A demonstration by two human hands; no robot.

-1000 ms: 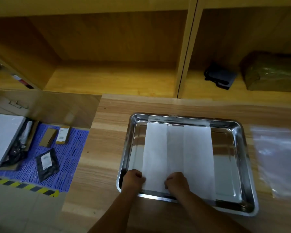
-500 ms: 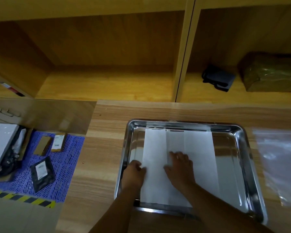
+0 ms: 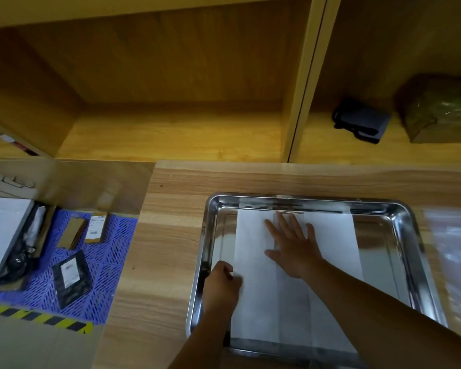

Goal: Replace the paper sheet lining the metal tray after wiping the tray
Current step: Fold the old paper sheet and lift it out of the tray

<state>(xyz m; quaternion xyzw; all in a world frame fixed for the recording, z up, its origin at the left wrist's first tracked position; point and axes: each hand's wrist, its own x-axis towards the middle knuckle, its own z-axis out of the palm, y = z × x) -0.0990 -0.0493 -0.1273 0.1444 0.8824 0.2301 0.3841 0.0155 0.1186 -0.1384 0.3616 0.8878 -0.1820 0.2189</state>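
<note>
Now both hands are on the paper sheet (image 3: 330, 235) in the metal tray (image 3: 402, 217).
Right hand (image 3: 293, 246) presses flat, fingers spread; left hand (image 3: 221, 283) pinches the sheet's left edge.

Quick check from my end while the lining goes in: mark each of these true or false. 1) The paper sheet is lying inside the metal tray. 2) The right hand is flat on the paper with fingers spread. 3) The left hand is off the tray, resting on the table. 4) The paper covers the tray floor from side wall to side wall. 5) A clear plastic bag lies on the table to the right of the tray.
1) True: the paper sheet lies in the metal tray.
2) True: the right hand lies flat, fingers spread.
3) False: the left hand is at the paper's left edge, inside the tray.
4) False: bare metal shows on both sides.
5) True: the clear plastic bag lies there.
</note>
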